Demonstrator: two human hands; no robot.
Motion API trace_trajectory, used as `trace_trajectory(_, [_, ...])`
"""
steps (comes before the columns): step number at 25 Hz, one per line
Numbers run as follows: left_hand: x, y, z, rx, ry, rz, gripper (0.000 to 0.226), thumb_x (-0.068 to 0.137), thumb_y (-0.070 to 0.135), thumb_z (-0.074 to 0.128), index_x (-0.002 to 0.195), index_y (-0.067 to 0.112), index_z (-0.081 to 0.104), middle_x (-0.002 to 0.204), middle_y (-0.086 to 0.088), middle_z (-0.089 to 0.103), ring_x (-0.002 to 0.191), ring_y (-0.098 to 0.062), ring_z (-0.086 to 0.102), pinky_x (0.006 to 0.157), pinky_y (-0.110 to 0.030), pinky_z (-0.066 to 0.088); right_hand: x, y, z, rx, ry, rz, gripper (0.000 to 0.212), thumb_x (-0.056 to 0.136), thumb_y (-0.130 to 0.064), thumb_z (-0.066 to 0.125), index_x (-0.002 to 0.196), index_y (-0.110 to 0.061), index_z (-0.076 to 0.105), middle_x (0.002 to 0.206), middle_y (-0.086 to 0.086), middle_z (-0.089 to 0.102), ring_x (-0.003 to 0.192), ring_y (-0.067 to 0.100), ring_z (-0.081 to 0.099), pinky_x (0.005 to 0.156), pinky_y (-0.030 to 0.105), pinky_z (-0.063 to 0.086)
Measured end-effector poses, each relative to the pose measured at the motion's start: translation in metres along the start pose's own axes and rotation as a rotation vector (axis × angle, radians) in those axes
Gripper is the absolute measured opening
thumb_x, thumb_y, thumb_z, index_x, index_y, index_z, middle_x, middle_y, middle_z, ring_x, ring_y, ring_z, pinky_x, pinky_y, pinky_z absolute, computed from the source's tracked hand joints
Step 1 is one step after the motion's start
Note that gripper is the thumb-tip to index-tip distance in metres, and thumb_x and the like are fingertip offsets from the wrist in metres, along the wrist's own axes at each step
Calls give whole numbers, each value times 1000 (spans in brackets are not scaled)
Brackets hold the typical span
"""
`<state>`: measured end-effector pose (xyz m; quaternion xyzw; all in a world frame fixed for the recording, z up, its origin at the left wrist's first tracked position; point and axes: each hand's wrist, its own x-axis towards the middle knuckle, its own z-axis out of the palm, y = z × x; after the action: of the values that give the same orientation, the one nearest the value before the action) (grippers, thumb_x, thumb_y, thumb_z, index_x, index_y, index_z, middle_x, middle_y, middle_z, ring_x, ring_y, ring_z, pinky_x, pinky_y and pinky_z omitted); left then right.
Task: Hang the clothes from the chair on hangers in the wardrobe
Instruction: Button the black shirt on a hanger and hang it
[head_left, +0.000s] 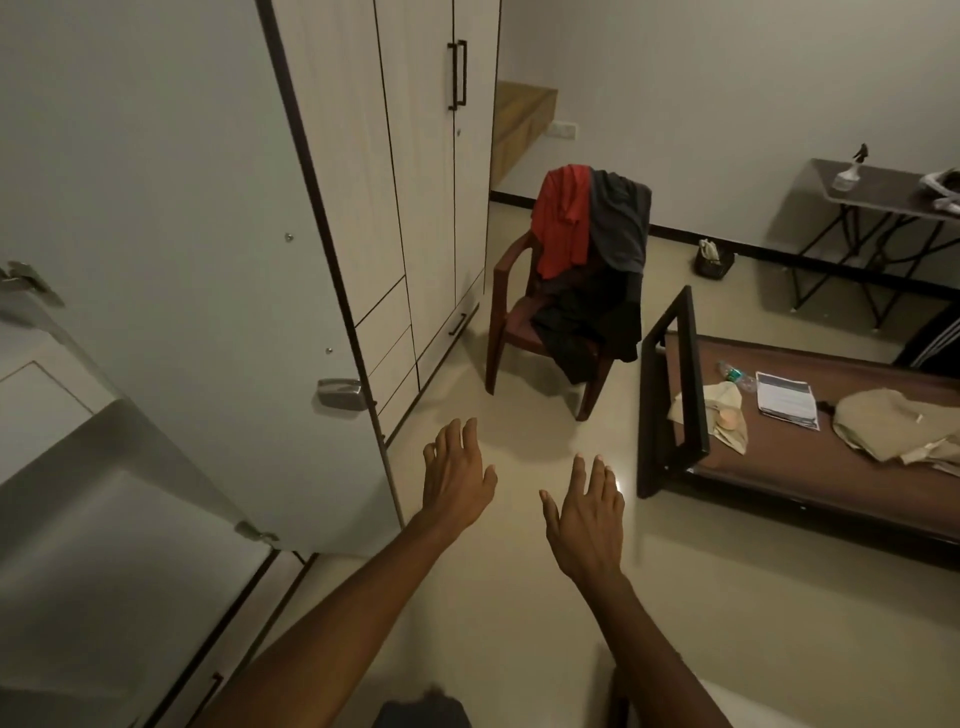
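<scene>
Two hands (519, 493) empty, three clothes (592, 249), one chair (511, 312)

Clothes (592, 249) on chair (511, 312) right of wardrobe (415, 182).

Clothes (592, 228) on chair (511, 312), empty hands apart.
</scene>
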<state>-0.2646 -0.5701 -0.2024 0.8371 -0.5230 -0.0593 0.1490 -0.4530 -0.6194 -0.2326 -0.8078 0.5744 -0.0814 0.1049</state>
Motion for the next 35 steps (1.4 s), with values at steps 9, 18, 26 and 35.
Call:
trace_trajectory(9, [170,32,36,11,-18,0,76,92,43,61,153,12,28,156,-14,34,143,-29,34,110,-44,36,177,18,3,-19,-8,-10,82,103,-65,29,164,-13,12,171,15,12,158,35,11,119,41,-1])
trace_trajectory(18, [353,57,52,-26,-30,1,66,93,38,60,148,12,33,148,-12,41,135,-28,43,105,-44,42,378,35,-10,-48,12,-10,81,104,-63,35,163,-10,15,169,19,18,156,37,18,125,46,15])
trace_trajectory(26, [484,80,110,-20,-85,-25,68,95,40,56,151,10,32,150,-14,42,137,-29,42,108,-45,38,522,80,17,-54,-95,-11,81,104,-61,36,163,-10,14,169,20,17,156,38,16,126,48,18])
trace_trajectory(35, [629,122,164,-39,-157,-153,68,95,39,57,151,9,34,148,-17,44,133,-33,47,106,-48,40,687,129,20,-116,-220,-64,77,106,-58,34,163,-9,16,169,20,14,157,38,12,126,48,14])
